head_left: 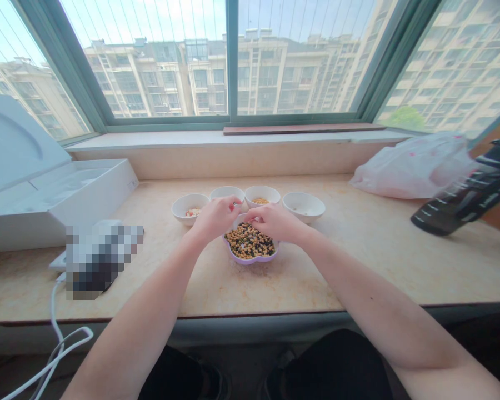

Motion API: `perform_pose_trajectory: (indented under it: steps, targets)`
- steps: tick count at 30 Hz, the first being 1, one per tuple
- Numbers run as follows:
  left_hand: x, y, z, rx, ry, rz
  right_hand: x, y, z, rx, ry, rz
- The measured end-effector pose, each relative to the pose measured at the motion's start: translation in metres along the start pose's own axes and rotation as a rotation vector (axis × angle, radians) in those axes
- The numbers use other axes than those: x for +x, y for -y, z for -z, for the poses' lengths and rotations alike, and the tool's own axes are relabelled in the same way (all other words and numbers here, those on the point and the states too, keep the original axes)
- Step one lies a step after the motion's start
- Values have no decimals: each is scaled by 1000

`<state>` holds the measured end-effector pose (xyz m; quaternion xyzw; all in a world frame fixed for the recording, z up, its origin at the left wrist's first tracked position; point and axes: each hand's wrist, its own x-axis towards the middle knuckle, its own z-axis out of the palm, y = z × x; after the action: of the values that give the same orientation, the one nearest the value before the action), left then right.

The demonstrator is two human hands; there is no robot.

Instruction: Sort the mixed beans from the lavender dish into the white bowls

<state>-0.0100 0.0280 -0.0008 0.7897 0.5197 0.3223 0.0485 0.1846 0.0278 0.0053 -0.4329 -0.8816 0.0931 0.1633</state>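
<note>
Landmark for all positions: the purple bowl.

Tabletop [358, 266]: runs out on all sides of the landmark and carries everything below.
White box [89, 186]: lid up, well left of the landmark; presumably parked there to leave elbow room.
Plastic bag [412, 166]: well right of and beyond the landmark, outside the arms' sweep.
Black bottle [450, 200]: well right of the landmark, slanted in view; lens skew possible.
Purple bowl [254, 259]: nearest the body, between the forearms, likely so that both hands reach it equally. Holds the bean mix [250, 241], black and tan, mingled.
Four white bowls, arced beyond the landmark, probably for short carries: left bowl [179, 210], pale and reddish pieces; rear-left bowl [223, 193], contents hidden; rear-right bowl [250, 194], tan beans [260, 201]; right bowl [312, 206], a few small specks.
Right hand [277, 221]: over the landmark's far right side, palm down, fingertips at the mix. Grip: fingers bent; cannot tell whether a bean is pinched.
Left hand [219, 214]: beyond and left of the landmark, fingertips by the rear-left bowl. Grip: fingers drawn together; cannot tell whether they hold anything.
</note>
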Motion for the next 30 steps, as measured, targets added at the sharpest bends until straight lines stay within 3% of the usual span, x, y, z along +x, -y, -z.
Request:
perform_pose_trajectory:
  steps: [8,19,30]
  targets:
    - [0,-1,0,4,20,3,5,-1,0,124,-123,91]
    - [0,-8,6,13,131,106,6,-8,-7,437,-236,38]
    - [0,-6,5,24,149,97,-3,-9,4,131,-701,230]
